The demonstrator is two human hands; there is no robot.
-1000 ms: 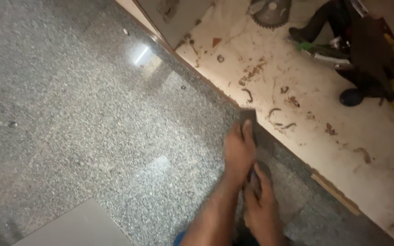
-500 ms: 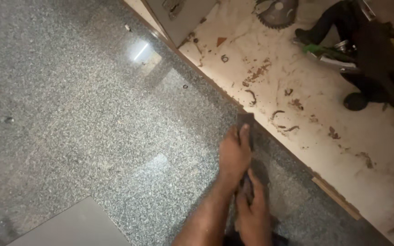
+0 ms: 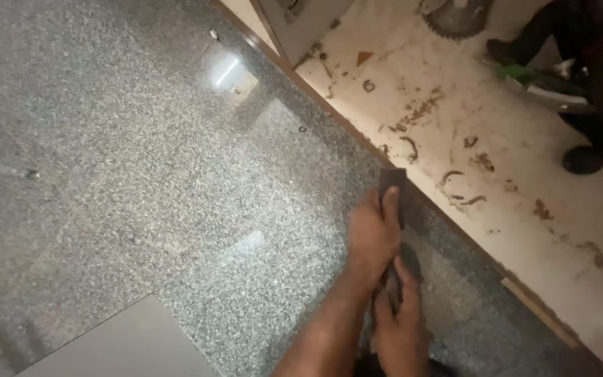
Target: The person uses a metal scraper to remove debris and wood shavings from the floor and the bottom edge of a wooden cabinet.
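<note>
My left hand (image 3: 373, 237) presses flat on a dark, narrow tool (image 3: 392, 183) that lies along the right edge of a speckled grey granite slab (image 3: 176, 174). Its fingers point up along the edge. Just behind and below it, my right hand (image 3: 400, 324) is closed around the lower, thicker part of the same tool. The tool's square tip sticks out past my left fingertips. Most of the tool is hidden under the two hands.
Right of the slab's brown edge strip lies a pale floor (image 3: 497, 181) with dark stains. A circular saw blade (image 3: 458, 17), a green tool (image 3: 525, 73) and another person's dark shoes (image 3: 584, 159) are at the top right. A light grey tile (image 3: 127, 342) sits at the lower left.
Both hands stay on the tool at the same spot on the slab's edge. The view has drifted slightly, otherwise nothing differs.
</note>
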